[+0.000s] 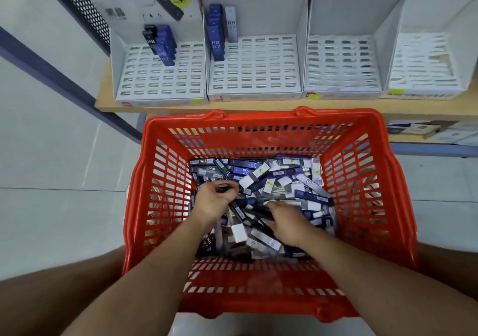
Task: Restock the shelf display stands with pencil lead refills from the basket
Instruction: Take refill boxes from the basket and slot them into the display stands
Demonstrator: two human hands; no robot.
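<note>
While the shelf (108, 106) is seen beyond the red basket (258, 119), four white display stands (254, 95) are lined up on it. Inside the basket, refills (284, 180) are heaped. One dark refill (223, 187) is pinched by the left hand (213, 202); the right hand (287, 223) is laid among the heap, its grip not discernible.

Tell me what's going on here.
A person has both hands in a red basket full of pencil lead refill boxes. The left hand grips a dark box; the right hand is in the pile, its grip unclear. Two shelf display stands hold a few boxes; two other stands look empty.
</note>
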